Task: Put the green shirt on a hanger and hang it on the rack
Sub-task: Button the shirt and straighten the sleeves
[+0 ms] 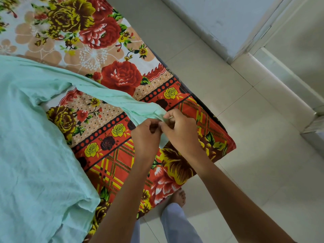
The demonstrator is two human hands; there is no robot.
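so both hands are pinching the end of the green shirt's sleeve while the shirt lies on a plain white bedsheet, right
Not quite: the bedsheet is not plain white but a bright floral print in red, yellow and orange, as the head view shows. The rest holds: the left hand and right hand both pinch the end of the green shirt sleeve.

The pale green cotton shirt runs off the left and bottom edges. Its sleeve end is hidden between the left hand and right hand. The red floral bedsheet is cut off at the top.
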